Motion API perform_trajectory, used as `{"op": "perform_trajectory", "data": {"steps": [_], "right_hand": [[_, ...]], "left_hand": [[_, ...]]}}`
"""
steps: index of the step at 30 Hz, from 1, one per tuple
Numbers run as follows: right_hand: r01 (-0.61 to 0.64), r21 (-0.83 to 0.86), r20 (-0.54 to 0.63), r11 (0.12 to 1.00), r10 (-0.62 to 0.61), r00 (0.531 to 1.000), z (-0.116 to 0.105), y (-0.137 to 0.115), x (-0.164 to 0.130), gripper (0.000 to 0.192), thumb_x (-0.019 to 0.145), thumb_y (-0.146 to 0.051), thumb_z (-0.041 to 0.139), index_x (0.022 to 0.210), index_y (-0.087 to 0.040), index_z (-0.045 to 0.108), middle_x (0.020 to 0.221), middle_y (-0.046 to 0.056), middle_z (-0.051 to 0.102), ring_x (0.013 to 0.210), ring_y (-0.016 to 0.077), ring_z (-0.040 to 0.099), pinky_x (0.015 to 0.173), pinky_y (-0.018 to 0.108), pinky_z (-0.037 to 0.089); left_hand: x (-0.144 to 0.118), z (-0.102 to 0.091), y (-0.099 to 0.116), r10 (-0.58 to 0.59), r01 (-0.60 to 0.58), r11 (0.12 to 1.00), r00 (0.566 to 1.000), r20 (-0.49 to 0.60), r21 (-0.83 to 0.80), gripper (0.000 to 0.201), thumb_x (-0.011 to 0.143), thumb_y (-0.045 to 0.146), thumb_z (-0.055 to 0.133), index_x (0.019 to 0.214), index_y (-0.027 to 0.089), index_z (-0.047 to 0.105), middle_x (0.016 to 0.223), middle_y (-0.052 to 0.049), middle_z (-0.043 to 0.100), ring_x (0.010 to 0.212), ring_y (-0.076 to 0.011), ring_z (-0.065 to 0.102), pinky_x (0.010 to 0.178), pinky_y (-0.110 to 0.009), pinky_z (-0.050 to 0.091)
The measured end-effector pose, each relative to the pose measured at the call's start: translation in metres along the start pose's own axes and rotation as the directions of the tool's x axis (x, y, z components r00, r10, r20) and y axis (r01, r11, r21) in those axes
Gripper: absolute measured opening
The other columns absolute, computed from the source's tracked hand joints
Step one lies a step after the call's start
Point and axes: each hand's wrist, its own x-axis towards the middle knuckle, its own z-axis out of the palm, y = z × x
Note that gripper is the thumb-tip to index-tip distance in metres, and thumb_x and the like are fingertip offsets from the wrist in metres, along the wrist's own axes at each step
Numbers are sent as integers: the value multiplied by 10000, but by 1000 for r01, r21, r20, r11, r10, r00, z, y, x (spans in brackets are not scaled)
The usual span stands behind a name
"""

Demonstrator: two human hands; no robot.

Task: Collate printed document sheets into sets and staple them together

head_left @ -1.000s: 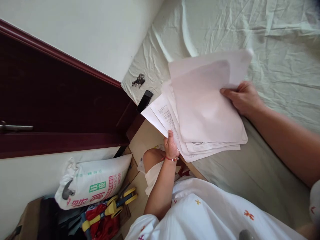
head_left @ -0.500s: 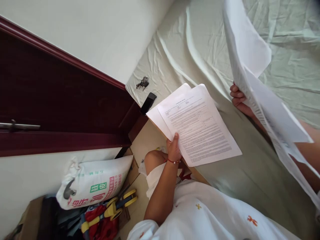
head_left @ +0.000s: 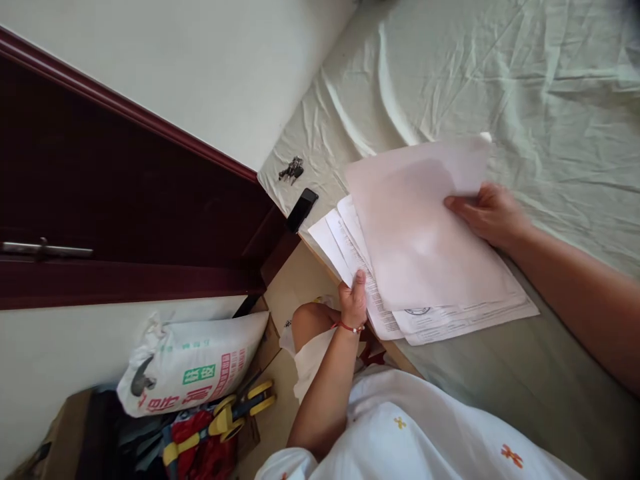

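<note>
My left hand (head_left: 354,300), with a red bracelet at the wrist, grips the near left edge of several printed sheets of paper (head_left: 340,243), thumb on top. My right hand (head_left: 493,212) pinches the right side of a blank-looking sheet of paper (head_left: 415,233), thumb above and the other fingers partly hidden. That sheet lies across the others and covers most of their print. Under it, lines of text and part of a round stamp (head_left: 417,311) show along the lower edge.
The papers are over a bed with a wrinkled pale green sheet (head_left: 565,167). Keys (head_left: 291,171) and a black phone (head_left: 302,209) lie at its left corner. A dark red door (head_left: 125,187), a white printed sack (head_left: 200,360) and a yellow wheeled toy (head_left: 225,420) are at left.
My right hand has come leftward from the far right, bringing its raised papers down over the sheets in my left hand. My left hand keeps its grip.
</note>
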Motion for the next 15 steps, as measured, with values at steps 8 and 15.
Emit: {"op": "perform_trajectory", "data": {"steps": [8, 15], "right_hand": [[10, -93, 147, 996, 3, 989, -2, 2, 3, 215, 847, -229, 744, 1061, -231, 733, 921, 29, 774, 737, 194, 667, 630, 287, 535], [-67, 36, 30, 997, 66, 997, 2, -1, -3, 75, 843, -251, 748, 801, -190, 738, 755, 43, 730, 591, 155, 598, 519, 267, 482]], "left_hand": [[1, -1, -2, -64, 65, 996, 998, 13, -68, 543, 780, 648, 834, 1102, 212, 808, 1189, -91, 821, 1236, -284, 727, 1107, -387, 533], [2, 3, 1, -82, 80, 988, 997, -8, -132, 607, 776, 604, 852, 1240, 224, 757, 1301, -105, 782, 1331, -286, 675, 1156, -390, 498]]}}
